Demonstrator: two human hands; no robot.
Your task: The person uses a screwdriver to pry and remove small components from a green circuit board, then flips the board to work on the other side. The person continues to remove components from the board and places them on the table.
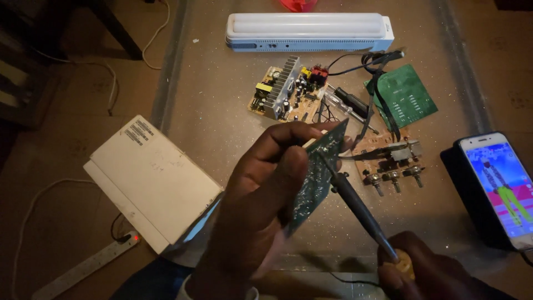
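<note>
My left hand [261, 200] grips a green circuit board [317, 175] on edge, tilted upright over the floor, thumb on its near face. My right hand [427, 272] at the bottom right holds a soldering iron [355, 205] by its yellow handle. The iron's dark shaft slants up and left, and its tip touches the green board's face near the top.
On the floor ahead lie a white rechargeable tube lamp [308, 30], a board with a heat sink [286, 91], a green panel board [402, 97], a brown board with knobs [388, 161] and a screwdriver [347, 105]. A white box [150, 180] and power strip [83, 269] sit left, a lit phone [497, 186] right.
</note>
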